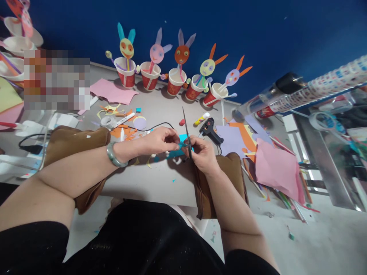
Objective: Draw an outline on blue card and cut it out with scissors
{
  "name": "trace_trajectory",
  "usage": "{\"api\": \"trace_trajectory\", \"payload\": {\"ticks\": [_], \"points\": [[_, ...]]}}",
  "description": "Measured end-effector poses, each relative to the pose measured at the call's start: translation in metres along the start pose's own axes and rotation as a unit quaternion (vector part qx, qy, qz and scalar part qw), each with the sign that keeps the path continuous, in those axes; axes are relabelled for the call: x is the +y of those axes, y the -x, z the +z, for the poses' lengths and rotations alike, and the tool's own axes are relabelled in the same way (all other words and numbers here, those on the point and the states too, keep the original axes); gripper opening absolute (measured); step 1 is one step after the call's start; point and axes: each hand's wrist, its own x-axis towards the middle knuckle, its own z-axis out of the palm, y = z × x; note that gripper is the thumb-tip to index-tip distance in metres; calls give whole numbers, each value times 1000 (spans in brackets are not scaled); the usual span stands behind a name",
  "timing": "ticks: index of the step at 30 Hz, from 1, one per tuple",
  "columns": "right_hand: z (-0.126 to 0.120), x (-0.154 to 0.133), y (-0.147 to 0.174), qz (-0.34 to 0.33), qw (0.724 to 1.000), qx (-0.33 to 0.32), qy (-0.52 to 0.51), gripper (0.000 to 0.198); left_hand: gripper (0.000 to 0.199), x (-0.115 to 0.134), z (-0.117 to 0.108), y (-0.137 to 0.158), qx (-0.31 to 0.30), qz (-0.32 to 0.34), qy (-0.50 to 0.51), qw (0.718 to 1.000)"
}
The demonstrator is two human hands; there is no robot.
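Observation:
Over the grey table, my left hand (164, 140) pinches a small piece of blue paper (181, 145) between thumb and fingers. My right hand (202, 152) is closed around a pair of scissors (186, 126), whose blades point up and away from me, close beside the blue piece. Whether the blades touch the paper I cannot tell. Under both hands lies a larger sheet of blue paper (175, 154), partly hidden by them. Brown cushions lie under my forearms, one on the left (77, 143) and one on the right (229, 172).
Red-and-white paper cups (126, 78) with paper rabbits stand along the blue wall. A black glue gun (211, 131) and a yellow glue stick (201, 119) lie beyond my right hand. Paper scraps (123, 131) and a tape roll (108, 122) lie left; pink sheets (278, 168) right.

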Motion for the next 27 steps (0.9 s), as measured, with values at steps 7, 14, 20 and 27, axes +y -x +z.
{"api": "trace_trajectory", "payload": {"ticks": [7,14,20,27], "points": [[3,-4,-1,11,1000,6,-21,42,20,-3,4,1,5,-34,76,997],[-1,-9,-1,8,1000,9,-16,42,21,5,0,2,113,21,154,981],[-1,-6,1,34,998,-56,-10,54,30,8,-1,2,142,34,264,953],[-1,-4,2,25,992,-121,29,52,33,5,0,3,137,31,293,946]]}}
